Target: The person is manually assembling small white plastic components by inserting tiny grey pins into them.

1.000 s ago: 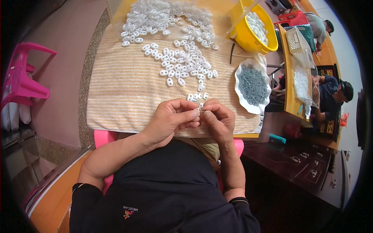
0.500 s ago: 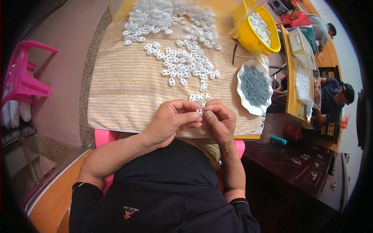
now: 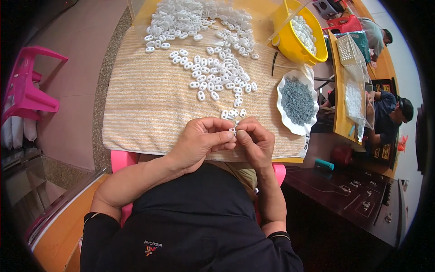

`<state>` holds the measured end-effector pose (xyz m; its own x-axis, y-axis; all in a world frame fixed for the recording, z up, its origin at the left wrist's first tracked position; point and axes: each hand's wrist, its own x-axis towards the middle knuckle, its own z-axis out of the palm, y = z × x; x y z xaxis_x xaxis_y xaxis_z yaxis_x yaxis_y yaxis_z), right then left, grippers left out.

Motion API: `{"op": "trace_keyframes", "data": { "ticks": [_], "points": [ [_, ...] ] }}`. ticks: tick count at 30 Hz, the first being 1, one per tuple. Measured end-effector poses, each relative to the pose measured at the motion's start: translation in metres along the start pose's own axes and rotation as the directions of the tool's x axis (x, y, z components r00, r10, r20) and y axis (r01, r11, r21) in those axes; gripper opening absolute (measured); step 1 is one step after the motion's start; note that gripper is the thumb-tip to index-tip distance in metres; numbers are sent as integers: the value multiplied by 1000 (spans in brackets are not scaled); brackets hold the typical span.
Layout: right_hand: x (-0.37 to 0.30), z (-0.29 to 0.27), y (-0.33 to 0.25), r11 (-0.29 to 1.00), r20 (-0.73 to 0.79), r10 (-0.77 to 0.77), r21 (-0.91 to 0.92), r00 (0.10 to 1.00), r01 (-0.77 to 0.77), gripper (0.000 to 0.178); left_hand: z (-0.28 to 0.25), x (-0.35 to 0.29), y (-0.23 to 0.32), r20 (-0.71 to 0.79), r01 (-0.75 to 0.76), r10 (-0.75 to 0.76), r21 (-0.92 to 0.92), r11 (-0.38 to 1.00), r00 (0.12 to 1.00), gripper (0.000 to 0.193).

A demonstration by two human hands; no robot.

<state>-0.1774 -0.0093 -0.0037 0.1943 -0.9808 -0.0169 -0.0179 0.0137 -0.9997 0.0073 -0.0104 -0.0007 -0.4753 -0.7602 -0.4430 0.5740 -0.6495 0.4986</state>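
Close to the table's near edge, my left hand [image 3: 204,141] pinches a small white oval plastic piece with two holes [image 3: 232,130] between thumb and fingers. My right hand [image 3: 256,144] is closed against it from the other side, thumb and forefinger meeting at the piece. Whatever sits between the right fingertips is too small to make out. Just beyond the fingers lie a few more such white pieces [image 3: 233,114], and a larger scatter of them [image 3: 219,72] spreads farther up the striped towel [image 3: 145,104].
A white scalloped dish [image 3: 287,121] of small grey screw-like parts stands at right. Behind it is a yellow basin [image 3: 283,43] holding white pieces. A big heap of white pieces [image 3: 176,20] lies at the far side. Two people sit working at tables on the right.
My right hand has shifted very slightly left, its thumb closer to the white piece. The left hand keeps its pinch, and the view has moved a little.
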Motion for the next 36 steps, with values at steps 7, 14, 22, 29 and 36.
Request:
{"op": "trace_keyframes", "data": {
  "ticks": [7, 14, 22, 29, 36],
  "points": [
    [-1, -2, 2, 990, 47, -65, -122, 997, 70, 6, 1, -1, -1, -22, -16, 16, 23, 1000, 1000, 16],
    [-3, 1, -5, 998, 30, -3, -61, 1000, 4, 7, 2, -2, -6, -36, -61, 63, 65, 996, 997, 15],
    [-2, -4, -6, 998, 57, 53, -47, 997, -50, 8, 2, -1, -5, -12, -67, 69, 113, 991, 998, 14],
    [3, -7, -9, 999, 5, 53, -13, 999, -53, 12, 2, -2, 5, -32, -86, 87, 29, 996, 996, 15],
    [26, 4, -25, 805, 84, -142, -571, 986, 164, 23, -5, 2, 25, -90, -221, 214, -78, 972, 973, 17]
  ]
}}
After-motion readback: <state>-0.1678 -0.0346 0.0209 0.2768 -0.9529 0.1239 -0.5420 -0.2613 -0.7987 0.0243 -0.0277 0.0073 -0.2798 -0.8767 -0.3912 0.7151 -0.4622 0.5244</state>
